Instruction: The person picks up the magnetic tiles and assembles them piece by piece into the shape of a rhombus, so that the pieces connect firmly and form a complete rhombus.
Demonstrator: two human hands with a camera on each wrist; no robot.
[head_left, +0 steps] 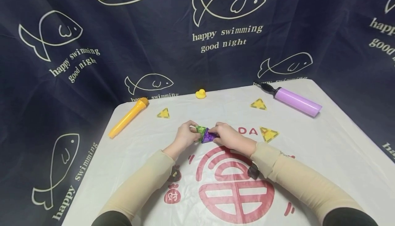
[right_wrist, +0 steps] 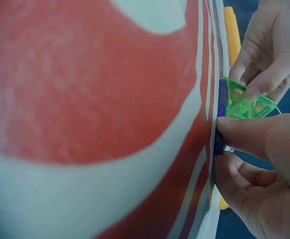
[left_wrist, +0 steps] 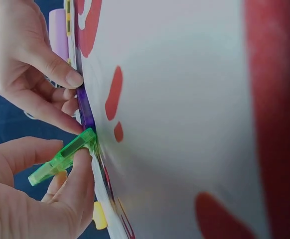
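Near the middle of the table, my left hand (head_left: pixel 186 134) pinches a see-through green magnetic tile (head_left: pixel 200 130) between thumb and fingers. In the left wrist view this green tile (left_wrist: pixel 60 159) is tilted up off the table, its lower edge meeting a purple triangular magnetic tile (left_wrist: pixel 86 109). The purple tile (head_left: pixel 208 136) lies flat on the tabletop. My right hand (head_left: pixel 227 135) pinches the purple tile at its right side, thumb (right_wrist: pixel 229 125) on its edge in the right wrist view. Fingers partly cover both tiles.
Yellow triangular tiles lie at the back left (head_left: pixel 164 113), back right (head_left: pixel 258 104) and beside my right forearm (head_left: pixel 269 134). An orange microphone-shaped stick (head_left: pixel 128 118), a yellow toy duck (head_left: pixel 201 94) and a purple hand pump (head_left: pixel 297 101) lie towards the edges. A dark curtain (head_left: pixel 172 40) hangs behind.
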